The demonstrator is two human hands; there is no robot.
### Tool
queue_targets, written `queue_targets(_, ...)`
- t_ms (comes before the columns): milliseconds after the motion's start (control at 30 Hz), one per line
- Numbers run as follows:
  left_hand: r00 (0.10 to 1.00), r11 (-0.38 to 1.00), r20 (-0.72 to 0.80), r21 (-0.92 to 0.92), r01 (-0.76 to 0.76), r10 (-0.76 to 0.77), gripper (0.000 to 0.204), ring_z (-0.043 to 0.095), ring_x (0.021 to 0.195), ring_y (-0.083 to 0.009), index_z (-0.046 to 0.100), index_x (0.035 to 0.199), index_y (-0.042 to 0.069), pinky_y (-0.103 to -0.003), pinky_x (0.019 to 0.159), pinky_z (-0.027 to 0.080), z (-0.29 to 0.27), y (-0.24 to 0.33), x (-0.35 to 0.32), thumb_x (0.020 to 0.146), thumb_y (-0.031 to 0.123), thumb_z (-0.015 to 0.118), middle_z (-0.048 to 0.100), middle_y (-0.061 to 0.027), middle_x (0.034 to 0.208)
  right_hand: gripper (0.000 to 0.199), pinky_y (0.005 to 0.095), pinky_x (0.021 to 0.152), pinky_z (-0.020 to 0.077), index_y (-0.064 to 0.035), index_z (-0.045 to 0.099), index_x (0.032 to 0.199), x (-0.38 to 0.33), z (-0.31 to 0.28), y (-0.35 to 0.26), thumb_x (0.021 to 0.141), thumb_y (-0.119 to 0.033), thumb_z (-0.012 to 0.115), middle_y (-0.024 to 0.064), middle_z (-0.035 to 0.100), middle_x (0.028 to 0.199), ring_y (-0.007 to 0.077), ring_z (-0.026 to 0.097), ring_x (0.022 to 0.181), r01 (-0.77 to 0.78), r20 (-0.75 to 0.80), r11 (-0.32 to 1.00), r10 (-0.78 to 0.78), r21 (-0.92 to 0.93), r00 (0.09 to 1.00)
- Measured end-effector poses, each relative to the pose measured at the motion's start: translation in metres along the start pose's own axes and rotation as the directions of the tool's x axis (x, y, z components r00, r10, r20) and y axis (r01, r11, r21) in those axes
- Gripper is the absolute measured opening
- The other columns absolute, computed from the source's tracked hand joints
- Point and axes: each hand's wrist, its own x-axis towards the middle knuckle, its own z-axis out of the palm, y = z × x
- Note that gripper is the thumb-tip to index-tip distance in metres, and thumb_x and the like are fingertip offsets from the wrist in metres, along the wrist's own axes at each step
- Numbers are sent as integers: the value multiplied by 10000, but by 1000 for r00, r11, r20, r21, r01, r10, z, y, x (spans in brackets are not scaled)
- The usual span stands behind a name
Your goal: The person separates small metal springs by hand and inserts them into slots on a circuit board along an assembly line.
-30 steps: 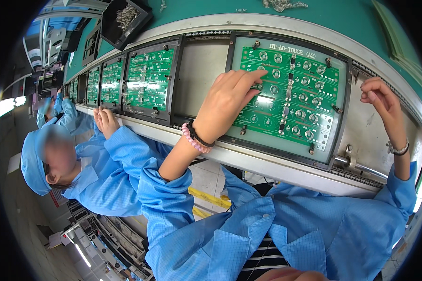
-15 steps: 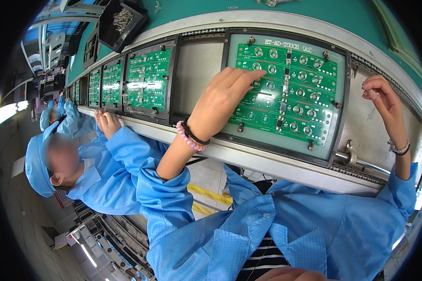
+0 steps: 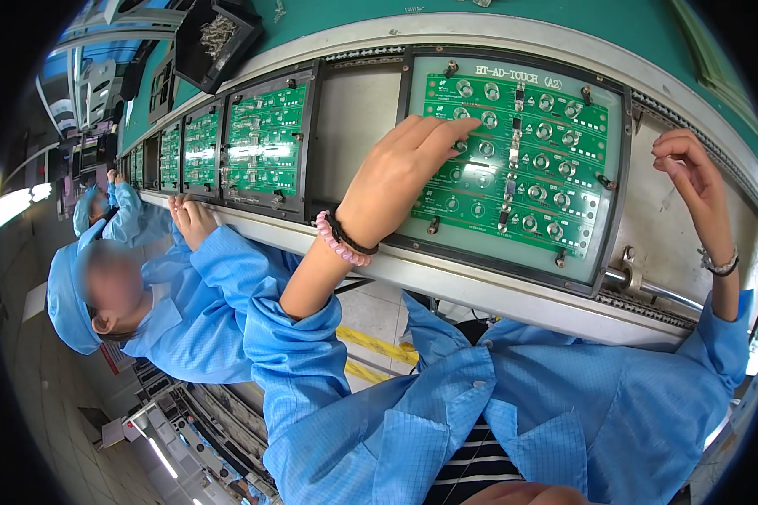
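On green board (image 3: 514,160), left hand (image 3: 396,181) apparently crept upward.

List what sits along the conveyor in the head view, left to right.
Co-worker's hands → green circuit board panel → empty grey carrier → left hand → green circuit board with round parts → right hand.

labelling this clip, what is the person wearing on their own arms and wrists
Both arms are in light blue work-coat sleeves with a fine grid pattern, pushed back from the wrists. The left hand is bare, with a pink bead bracelet and a black band beside it. The right hand is bare too, with a silvery bracelet.
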Motion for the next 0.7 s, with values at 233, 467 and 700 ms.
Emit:
queue_targets(233,1000,1000,2,-8,30,-30,422,630,906,-274,609,1219,75,-373,784,509,-3,5,1,808,2,671,661,-95,977,145,280,921,445,5,595,1056,-2,1,3,971,-71,507,68,514,1105,139,530,1036,-3,-52,1000,4,13,999)
queue_targets(467,998,999,-38,7,-49,49,371,598,883,-291,600,1177,72,-388,770,497,-2,3,3,813,61,668,621,-99,960,129,269,910,451,1,592,1053,3,3,1,962,-59,522,64,516,1108,132,530,1044,-5,-45,1000,5,-1,999)
queue_targets(700,997,993,-39,101,-63,67,310,606,895,-278,623,1121,69,-374,774,500,-32,1,4,816,57,675,631,-98,997,129,265,913,455,-6,560,1067,-2,5,7,941,-16,533,70,522,1114,124,530,1035,-48,-40,996,51,79,998)
